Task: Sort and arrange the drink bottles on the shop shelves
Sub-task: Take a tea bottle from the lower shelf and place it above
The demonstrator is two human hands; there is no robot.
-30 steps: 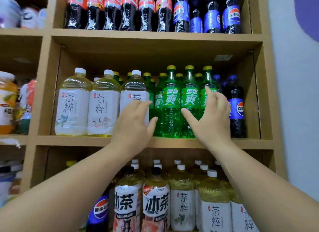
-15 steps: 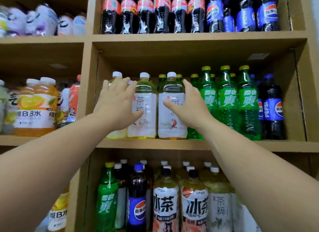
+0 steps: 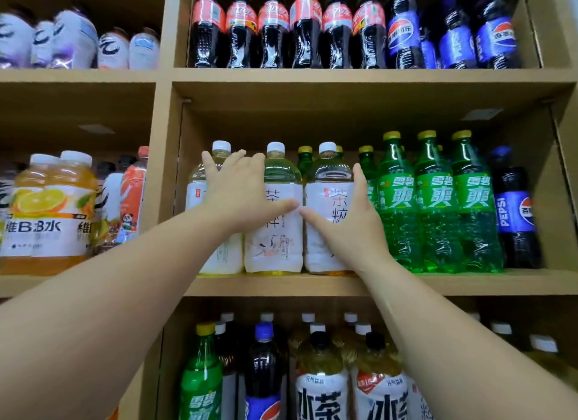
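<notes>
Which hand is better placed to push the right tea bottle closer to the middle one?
The right hand, probably. It lies flat on the right tea bottle, fingers along its outer side by the green soda bottles. The left hand covers the left tea bottle and middle tea bottle.

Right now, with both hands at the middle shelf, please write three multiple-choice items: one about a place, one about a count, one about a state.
1. Where does the Pepsi bottle on the middle shelf stand?
A. at the right end
B. at the left end
C. between the tea bottles

2. How many white-capped tea bottles stand in the front row there?
A. one
B. three
C. six

3. How is the left hand now?
A. open, flat against the tea bottles
B. lifting a bottle off the shelf
C. hanging below the shelf

Answers: 1 A, it is right of the green bottles. 2 B, three white caps show in front. 3 A, its fingers are spread over two standing bottles.
</notes>
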